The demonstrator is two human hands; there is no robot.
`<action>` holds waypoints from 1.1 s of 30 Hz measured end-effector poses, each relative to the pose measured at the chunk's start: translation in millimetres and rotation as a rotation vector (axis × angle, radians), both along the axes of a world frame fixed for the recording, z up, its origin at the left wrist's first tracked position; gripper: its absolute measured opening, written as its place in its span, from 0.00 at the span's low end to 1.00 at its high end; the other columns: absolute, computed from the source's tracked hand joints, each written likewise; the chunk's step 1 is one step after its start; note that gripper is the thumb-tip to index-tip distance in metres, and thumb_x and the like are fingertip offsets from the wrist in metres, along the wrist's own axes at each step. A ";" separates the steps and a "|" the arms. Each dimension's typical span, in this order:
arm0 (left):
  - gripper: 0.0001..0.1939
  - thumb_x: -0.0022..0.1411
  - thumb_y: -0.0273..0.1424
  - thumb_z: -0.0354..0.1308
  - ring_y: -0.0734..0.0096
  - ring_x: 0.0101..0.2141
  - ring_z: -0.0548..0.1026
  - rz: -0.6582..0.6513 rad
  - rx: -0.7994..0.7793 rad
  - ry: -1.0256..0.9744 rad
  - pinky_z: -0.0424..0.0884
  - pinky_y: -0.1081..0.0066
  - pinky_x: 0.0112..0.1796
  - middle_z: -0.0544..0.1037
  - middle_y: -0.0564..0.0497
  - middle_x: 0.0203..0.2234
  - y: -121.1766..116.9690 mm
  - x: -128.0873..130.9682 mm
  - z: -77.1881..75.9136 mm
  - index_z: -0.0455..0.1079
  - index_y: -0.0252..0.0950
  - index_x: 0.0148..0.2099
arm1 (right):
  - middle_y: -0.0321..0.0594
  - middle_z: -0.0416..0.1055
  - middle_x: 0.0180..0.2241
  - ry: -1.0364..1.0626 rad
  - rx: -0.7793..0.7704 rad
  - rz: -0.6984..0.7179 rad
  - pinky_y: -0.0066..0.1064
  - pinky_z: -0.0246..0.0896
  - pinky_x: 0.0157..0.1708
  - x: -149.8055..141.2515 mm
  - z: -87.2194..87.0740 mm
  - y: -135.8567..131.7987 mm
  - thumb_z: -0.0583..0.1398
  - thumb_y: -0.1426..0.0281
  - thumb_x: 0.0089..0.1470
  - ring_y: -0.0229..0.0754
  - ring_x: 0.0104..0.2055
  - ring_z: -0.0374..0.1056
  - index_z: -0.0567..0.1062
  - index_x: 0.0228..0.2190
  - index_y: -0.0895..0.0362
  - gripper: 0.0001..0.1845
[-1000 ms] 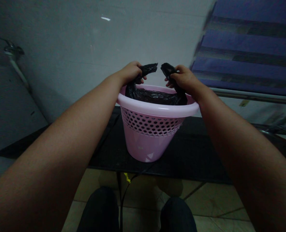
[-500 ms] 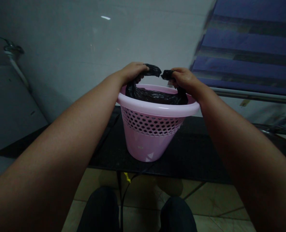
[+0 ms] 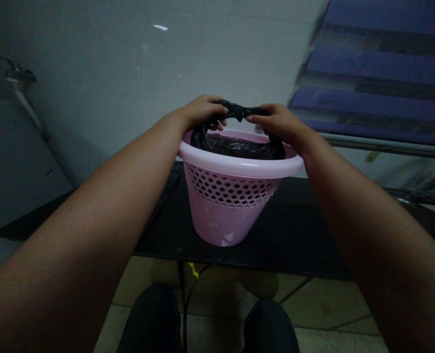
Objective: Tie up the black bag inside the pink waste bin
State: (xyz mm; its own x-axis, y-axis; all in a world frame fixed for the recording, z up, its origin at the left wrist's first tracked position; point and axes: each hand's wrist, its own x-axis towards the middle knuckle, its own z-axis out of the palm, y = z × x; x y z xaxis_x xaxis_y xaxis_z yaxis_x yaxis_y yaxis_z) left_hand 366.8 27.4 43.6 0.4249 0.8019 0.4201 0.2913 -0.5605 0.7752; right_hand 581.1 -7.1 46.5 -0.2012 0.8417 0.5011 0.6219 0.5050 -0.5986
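A black plastic bag [image 3: 239, 146] lines a pink plastic basket [image 3: 226, 218] with a band of holes below its rim. Above the opening, my left hand [image 3: 206, 110] pinches one gathered end of the bag. My right hand [image 3: 278, 118] grips the other gathered end from the opposite side. Between my hands the two twisted ends meet and appear to touch or cross. Both wrists are close to the basket's rim. The lower part of the bag is hidden inside the basket.
Beneath the basket is a black bench or tabletop [image 3: 291, 235]. A tap [image 3: 18, 76] is on the wall at the left. Blue striped cloth [image 3: 371, 73] hangs over a rail at the right. My knees [image 3: 158, 314] are below the front edge, near a yellow tag [image 3: 193, 270].
The two bag ends, apart half a second ago, now meet between my hands. My fingers have shifted inward along them. The basket has stayed in place.
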 end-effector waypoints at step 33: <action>0.16 0.59 0.28 0.54 0.66 0.38 0.75 0.009 0.013 0.091 0.69 0.66 0.42 0.76 0.45 0.35 -4.4 1.8 1.2 0.70 0.31 0.49 | 0.44 0.73 0.39 0.111 -0.019 0.117 0.28 0.69 0.30 -2.5 -3.2 6.8 0.59 0.63 0.55 0.38 0.33 0.72 0.72 0.41 0.58 0.14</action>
